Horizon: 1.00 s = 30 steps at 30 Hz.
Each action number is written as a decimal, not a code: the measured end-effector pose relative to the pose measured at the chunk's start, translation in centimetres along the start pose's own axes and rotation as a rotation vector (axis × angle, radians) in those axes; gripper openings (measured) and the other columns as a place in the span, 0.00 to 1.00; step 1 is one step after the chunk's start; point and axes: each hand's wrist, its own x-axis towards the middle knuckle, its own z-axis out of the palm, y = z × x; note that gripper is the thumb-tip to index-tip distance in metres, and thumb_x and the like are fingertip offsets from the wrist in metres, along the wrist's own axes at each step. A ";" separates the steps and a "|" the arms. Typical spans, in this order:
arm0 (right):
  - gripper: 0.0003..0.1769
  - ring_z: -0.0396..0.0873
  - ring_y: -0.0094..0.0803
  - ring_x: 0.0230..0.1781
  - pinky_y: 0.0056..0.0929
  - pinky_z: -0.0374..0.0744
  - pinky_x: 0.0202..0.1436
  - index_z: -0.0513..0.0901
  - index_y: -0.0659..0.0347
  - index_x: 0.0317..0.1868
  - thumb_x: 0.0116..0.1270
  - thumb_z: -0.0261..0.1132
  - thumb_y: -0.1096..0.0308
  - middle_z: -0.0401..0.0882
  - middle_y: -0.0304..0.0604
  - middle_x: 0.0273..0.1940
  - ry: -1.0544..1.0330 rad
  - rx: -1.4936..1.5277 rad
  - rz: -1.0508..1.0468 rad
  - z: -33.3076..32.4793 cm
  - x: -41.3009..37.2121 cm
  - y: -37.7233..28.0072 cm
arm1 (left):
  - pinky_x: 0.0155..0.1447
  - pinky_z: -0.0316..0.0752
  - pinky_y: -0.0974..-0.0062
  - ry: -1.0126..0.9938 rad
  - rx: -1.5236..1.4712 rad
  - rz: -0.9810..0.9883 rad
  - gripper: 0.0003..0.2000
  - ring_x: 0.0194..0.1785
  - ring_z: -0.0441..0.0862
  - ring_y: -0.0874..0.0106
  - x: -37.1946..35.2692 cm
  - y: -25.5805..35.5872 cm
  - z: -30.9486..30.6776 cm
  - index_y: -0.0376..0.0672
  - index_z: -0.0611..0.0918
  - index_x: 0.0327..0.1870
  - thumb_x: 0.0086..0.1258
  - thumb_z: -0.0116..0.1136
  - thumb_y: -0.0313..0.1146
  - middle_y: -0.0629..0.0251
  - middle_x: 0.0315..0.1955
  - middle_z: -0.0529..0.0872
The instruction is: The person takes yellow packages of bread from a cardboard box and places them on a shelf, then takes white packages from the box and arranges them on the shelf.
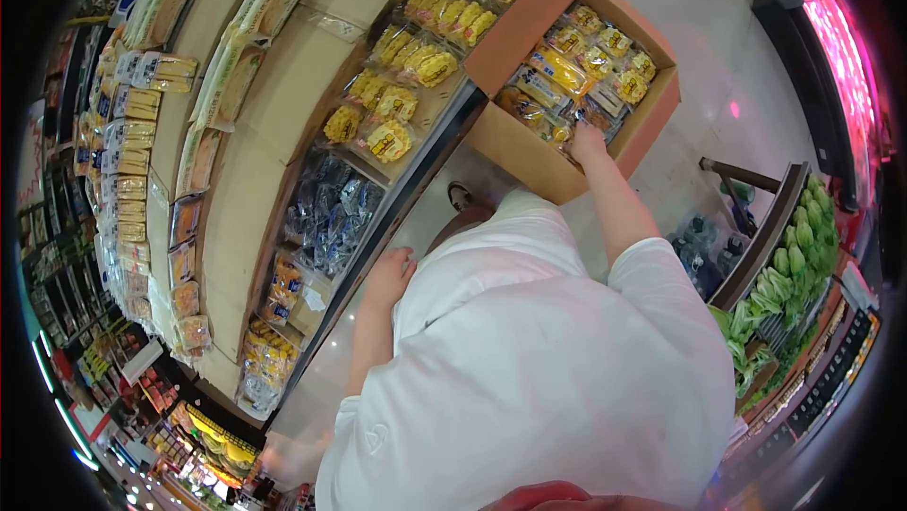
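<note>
My right hand reaches down into an open cardboard box at its near side. Its fingers are among dark and clear packets, and the fingertips are hidden, so whether they grip one does not show. Yellow wrapped pastries fill the far part of the box. A yellow packet lies near its middle. My left hand hangs beside my white shorts, close to the shelf edge. Its fingers are slightly bent and apart, with nothing in them.
A tiered shelf on the left carries packaged breads, yellow pastries and blue-dark packets. A raised box flap leans toward the shelf. Leafy greens fill a stand at right, with bottles below.
</note>
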 end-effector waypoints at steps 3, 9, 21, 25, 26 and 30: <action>0.28 0.75 0.47 0.59 0.47 0.72 0.62 0.76 0.61 0.55 0.56 0.71 0.57 0.77 0.55 0.56 -0.085 0.023 0.102 0.2 -0.2 -0.2 | 0.49 0.76 0.59 0.022 0.004 -0.005 0.13 0.44 0.82 0.53 0.0 0.3 -0.5 0.38 0.80 0.47 0.66 0.57 0.35 0.50 0.39 0.84; 0.28 0.75 0.46 0.60 0.50 0.70 0.63 0.81 0.61 0.54 0.56 0.71 0.53 0.79 0.52 0.56 -0.261 -0.057 0.106 -1.9 -1.4 0.0 | 0.48 0.76 0.59 0.042 0.008 0.053 0.13 0.43 0.82 0.53 0.2 -0.3 -0.6 0.38 0.80 0.47 0.66 0.57 0.35 0.50 0.37 0.84; 0.26 0.80 0.51 0.49 0.44 0.78 0.53 0.81 0.57 0.53 0.56 0.68 0.53 0.79 0.58 0.51 0.108 0.096 -0.365 -3.3 4.1 -6.9 | 0.49 0.76 0.59 0.020 0.006 -0.037 0.13 0.44 0.82 0.53 -1.9 -2.5 0.8 0.39 0.80 0.47 0.67 0.56 0.35 0.51 0.39 0.84; 0.29 0.78 0.53 0.53 0.43 0.76 0.58 0.80 0.53 0.58 0.58 0.65 0.50 0.78 0.57 0.54 -0.066 0.058 -0.385 0.0 7.8 -9.1 | 0.49 0.76 0.59 0.037 -0.008 -0.044 0.13 0.46 0.81 0.54 -3.1 -2.8 0.7 0.39 0.80 0.48 0.67 0.56 0.36 0.51 0.40 0.84; 0.29 0.78 0.53 0.53 0.43 0.76 0.58 0.80 0.52 0.58 0.57 0.65 0.49 0.79 0.57 0.54 -0.090 0.046 -0.374 -0.2 8.0 -9.3 | 0.49 0.75 0.58 0.051 -0.017 -0.060 0.13 0.46 0.81 0.54 -3.5 -3.0 0.7 0.40 0.80 0.48 0.67 0.56 0.36 0.51 0.40 0.83; 0.30 0.80 0.51 0.51 0.42 0.76 0.58 0.81 0.47 0.58 0.54 0.65 0.47 0.82 0.54 0.49 -0.119 -0.014 -0.363 -1.6 7.5 -9.6 | 0.47 0.75 0.59 0.120 0.006 -0.068 0.12 0.44 0.81 0.53 -4.8 -4.3 1.4 0.40 0.80 0.47 0.68 0.56 0.35 0.53 0.38 0.84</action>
